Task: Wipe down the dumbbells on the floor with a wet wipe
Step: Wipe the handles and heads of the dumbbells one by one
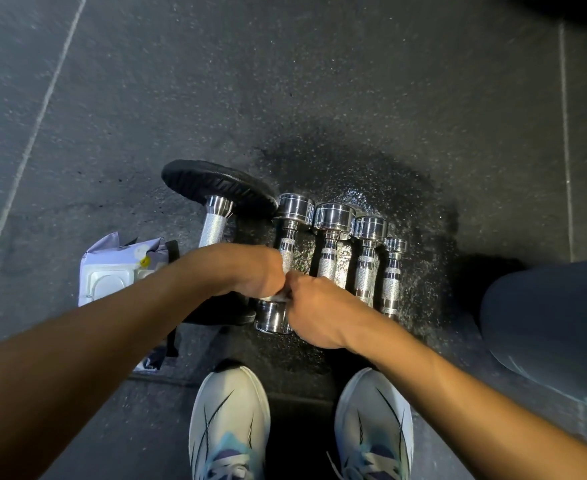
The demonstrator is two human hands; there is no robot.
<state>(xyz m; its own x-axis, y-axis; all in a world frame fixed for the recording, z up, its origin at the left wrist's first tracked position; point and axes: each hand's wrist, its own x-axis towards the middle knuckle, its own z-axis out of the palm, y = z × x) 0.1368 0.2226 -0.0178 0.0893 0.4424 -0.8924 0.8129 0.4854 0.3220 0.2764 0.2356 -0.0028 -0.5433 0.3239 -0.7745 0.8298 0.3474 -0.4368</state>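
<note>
Wipes pack (112,271) left of dumbbells (333,218); shoes (229,410) before them.

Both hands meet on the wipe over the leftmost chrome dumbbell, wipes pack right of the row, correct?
No: the head view shows the wipes pack left of the row. Left hand and right hand do meet on the wet wipe over the leftmost chrome dumbbell.

No readable text or numbers, print on wipes pack (112,271) too blurred
</note>
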